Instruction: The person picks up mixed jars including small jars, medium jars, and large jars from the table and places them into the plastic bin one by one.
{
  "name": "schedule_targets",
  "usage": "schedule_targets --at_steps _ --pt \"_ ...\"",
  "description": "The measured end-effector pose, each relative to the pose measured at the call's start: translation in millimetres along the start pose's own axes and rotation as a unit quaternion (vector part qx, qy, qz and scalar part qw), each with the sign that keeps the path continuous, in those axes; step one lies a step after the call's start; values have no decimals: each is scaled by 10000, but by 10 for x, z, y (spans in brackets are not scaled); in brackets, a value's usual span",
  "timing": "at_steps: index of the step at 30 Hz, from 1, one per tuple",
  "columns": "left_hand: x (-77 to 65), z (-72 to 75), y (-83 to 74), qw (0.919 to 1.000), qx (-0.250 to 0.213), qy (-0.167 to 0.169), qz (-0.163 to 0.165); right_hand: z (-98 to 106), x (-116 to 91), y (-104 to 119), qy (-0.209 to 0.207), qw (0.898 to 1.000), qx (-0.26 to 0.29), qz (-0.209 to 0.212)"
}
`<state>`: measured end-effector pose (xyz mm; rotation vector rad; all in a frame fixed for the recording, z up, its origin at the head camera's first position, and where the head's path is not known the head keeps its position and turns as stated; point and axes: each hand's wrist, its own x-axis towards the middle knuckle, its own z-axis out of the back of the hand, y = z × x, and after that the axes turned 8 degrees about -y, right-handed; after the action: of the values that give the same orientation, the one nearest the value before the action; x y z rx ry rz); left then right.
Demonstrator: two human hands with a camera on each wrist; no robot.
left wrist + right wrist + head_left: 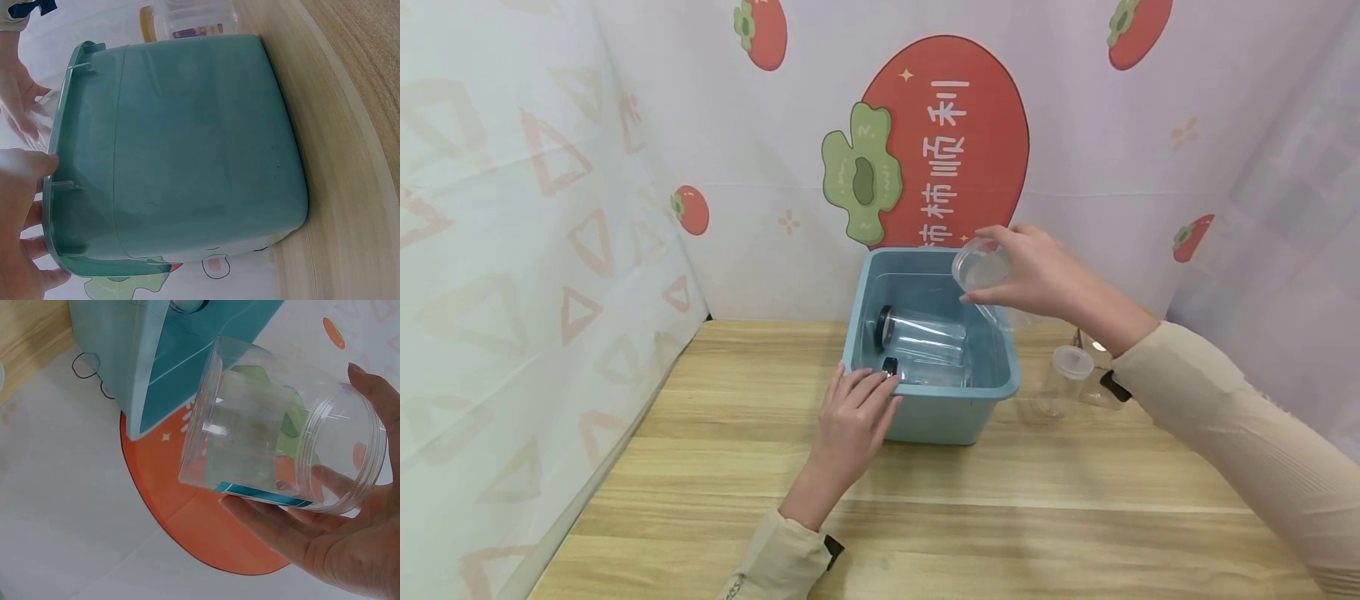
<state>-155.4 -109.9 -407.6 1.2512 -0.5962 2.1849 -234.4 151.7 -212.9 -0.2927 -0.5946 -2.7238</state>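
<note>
My left hand (850, 425) grips the near left rim of a blue plastic bin (940, 421). In the left wrist view its thumb lies outside the rim and its fingers reach over it. My right hand (1030, 271) holds a clear plastic jar (250, 431) by its round, ridged end, tilted above the bin's right side. A blue-green strip runs along the jar's side in the right wrist view. Inside the bin lie two clear jars on their sides, one with a black lid (885, 327) behind a second jar (932, 373), partly hidden by the front rim.
Right of the bin stands a clear jar (1060, 383) with a pale lid, and another clear container (1097, 392) is partly hidden by my right wrist. The left wrist view shows a yellow-lidded jar (194, 19) beyond the bin. A printed curtain (775, 275) hangs behind the wooden table (715, 467).
</note>
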Motion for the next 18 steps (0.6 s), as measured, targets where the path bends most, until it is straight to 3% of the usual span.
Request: schedule_targets --at_steps 18 --pt "-21 -23 21 9999 100 17 -55 -92 142 113 46 9998 -127 112"
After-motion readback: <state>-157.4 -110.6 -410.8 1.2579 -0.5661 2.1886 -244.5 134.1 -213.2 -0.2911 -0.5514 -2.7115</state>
